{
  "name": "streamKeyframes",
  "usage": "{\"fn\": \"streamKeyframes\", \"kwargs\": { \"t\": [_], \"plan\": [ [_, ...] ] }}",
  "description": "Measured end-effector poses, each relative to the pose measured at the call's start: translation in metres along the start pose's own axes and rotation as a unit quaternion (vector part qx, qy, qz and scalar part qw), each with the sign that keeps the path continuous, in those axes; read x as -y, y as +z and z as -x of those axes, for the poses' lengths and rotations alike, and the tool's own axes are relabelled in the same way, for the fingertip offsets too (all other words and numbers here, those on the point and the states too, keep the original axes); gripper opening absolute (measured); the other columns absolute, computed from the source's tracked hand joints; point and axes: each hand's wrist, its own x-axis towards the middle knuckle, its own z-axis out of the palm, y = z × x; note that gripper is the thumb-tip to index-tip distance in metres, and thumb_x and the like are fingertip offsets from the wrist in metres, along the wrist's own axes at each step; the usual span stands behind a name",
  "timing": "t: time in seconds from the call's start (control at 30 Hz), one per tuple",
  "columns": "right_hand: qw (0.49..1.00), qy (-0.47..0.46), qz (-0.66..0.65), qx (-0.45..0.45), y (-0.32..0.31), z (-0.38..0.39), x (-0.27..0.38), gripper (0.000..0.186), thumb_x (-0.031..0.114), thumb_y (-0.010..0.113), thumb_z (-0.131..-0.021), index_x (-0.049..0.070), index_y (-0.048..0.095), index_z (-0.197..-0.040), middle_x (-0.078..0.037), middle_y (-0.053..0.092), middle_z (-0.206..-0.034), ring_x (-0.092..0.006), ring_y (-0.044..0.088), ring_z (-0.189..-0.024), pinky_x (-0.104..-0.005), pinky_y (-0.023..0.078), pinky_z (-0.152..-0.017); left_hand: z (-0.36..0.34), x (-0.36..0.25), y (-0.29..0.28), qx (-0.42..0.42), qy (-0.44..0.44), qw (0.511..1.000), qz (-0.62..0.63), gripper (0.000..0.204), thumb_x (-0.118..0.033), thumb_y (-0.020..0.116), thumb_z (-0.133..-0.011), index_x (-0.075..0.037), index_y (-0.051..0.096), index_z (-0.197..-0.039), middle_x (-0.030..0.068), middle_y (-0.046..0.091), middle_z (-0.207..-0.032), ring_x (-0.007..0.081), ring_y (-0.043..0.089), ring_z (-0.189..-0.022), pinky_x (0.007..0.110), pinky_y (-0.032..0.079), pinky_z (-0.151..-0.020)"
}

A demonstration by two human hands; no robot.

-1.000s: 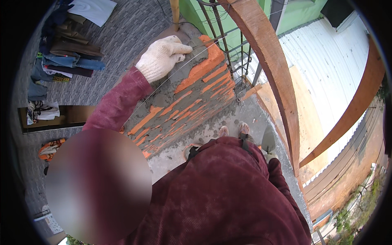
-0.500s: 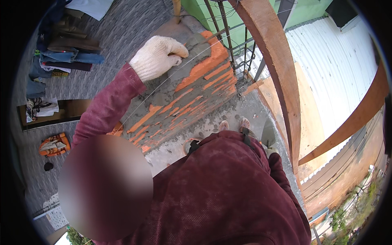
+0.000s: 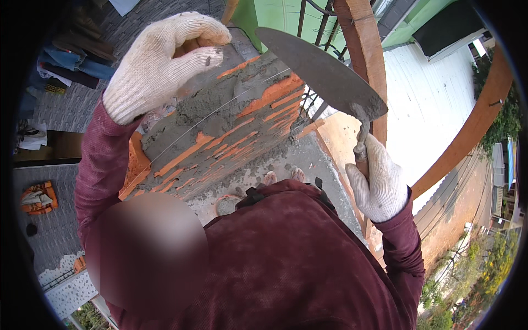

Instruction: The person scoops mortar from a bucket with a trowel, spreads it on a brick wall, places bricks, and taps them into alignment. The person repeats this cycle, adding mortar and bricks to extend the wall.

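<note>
In a white knitted glove, my left hand [image 3: 159, 63] is raised at the upper left, above the mortar-topped brick wall. Its fingers are curved, with a gap between them and the thumb and nothing visible in it. My right hand [image 3: 379, 184], gloved too, grips a trowel [image 3: 322, 71] by its handle. The broad grey blade points up and to the left, with a dab of mortar by the neck. Below both hands runs the orange brick wall [image 3: 275, 94], its top spread with wet grey mortar [image 3: 190, 129]. A thin taut string [image 3: 215, 110] stretches along it.
Curved wooden boards [image 3: 367, 52] rise at the right, near steel reinforcing bars [image 3: 324, 27]. A round bucket [image 3: 226, 205] stands beside my feet on the concrete floor [image 3: 324, 165]. Clothes [image 3: 80, 63] and an orange bag [image 3: 39, 198] lie on the left. A green wall [image 3: 286, 16] stands beyond.
My left hand has moved left and up off the wall top, its fingers loosening. My right hand has come up from low beside my body, bringing the trowel into full view.
</note>
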Motion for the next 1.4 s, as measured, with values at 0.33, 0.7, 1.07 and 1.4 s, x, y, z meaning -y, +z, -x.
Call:
{"fn": "streamKeyframes", "kwargs": {
  "t": [0.33, 0.7, 1.07, 1.4],
  "plan": [
    [0.983, -0.087, 0.159, 0.014, 0.026, -0.118, 0.077, 0.036, 0.018, 0.065, -0.096, -0.002, 0.052, -0.123, -0.023, 0.066, -0.095, -0.0412, 0.071, -0.082, -0.0455, 0.059, -0.070, 0.183, -0.046, 0.028, 0.144, 0.066, 0.882, 0.443, 0.024, -0.022, 0.077, -0.091, -0.005, 0.078, -0.108, 0.0103, 0.075, -0.096, 0.0250, 0.072, -0.085, 0.034, 0.057, -0.072],
    [0.967, -0.109, 0.232, 0.009, 0.053, -0.120, 0.078, 0.031, 0.008, 0.059, -0.089, -0.011, 0.049, -0.111, -0.026, 0.065, -0.087, -0.0397, 0.071, -0.076, -0.0450, 0.058, -0.065, 0.263, -0.029, 0.213, 0.192, -0.328, 0.782, 0.494, 0.022, -0.010, 0.066, -0.095, 0.000, 0.073, -0.114, 0.0120, 0.076, -0.104, 0.0202, 0.071, -0.097, 0.034, 0.054, -0.088],
    [0.961, -0.074, 0.250, 0.088, 0.061, -0.131, 0.055, 0.028, 0.008, 0.061, -0.090, -0.011, 0.052, -0.108, -0.028, 0.067, -0.088, -0.0378, 0.074, -0.077, -0.0407, 0.060, -0.063, 0.355, -0.026, 0.279, 0.167, -0.452, 0.797, 0.364, 0.029, -0.024, 0.067, -0.092, -0.007, 0.076, -0.113, 0.0111, 0.077, -0.104, 0.0243, 0.073, -0.096, 0.035, 0.055, -0.088],
    [0.977, -0.185, 0.043, -0.092, 0.037, -0.089, 0.053, 0.041, 0.008, 0.067, -0.095, -0.003, 0.054, -0.132, -0.020, 0.068, -0.100, -0.0335, 0.073, -0.086, -0.0380, 0.057, -0.078, 0.495, -0.138, 0.383, -0.025, -0.683, 0.582, 0.441, 0.045, -0.034, 0.072, -0.096, -0.003, 0.068, -0.128, 0.0107, 0.075, -0.112, 0.0220, 0.070, -0.099, 0.037, 0.055, -0.090]
  ]
}}
